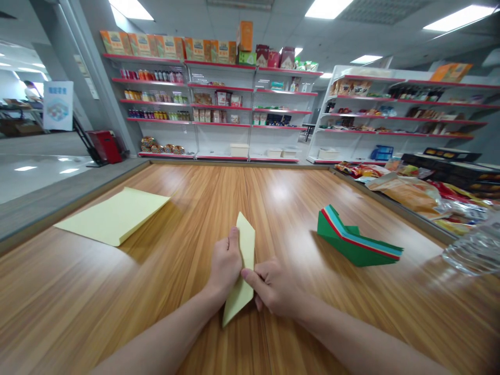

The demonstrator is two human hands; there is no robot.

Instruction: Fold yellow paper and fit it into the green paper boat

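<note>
A folded piece of pale yellow paper [246, 245], long and pointed at both ends, is held between my hands above the wooden table [187, 208]. My left hand [226, 259] grips its left side, thumb pointing up along the paper. Lower on the right edge, my right hand [273, 285] pinches it, with the thumb on the near face and the other fingers partly hidden behind. To the right lies a folded paper boat [351, 242] in green, with red, white and light blue stripes. At the left rests a flat pale yellow sheet [115, 216], its near corner slightly raised.
A clear plastic bottle [474, 247] lies at the right edge. Beyond it are snack packets [410, 192] and black boxes [449, 169]. Stocked shelves [219, 107] stand behind the table, and a sign board [58, 105] stands at the far left, near a distant person.
</note>
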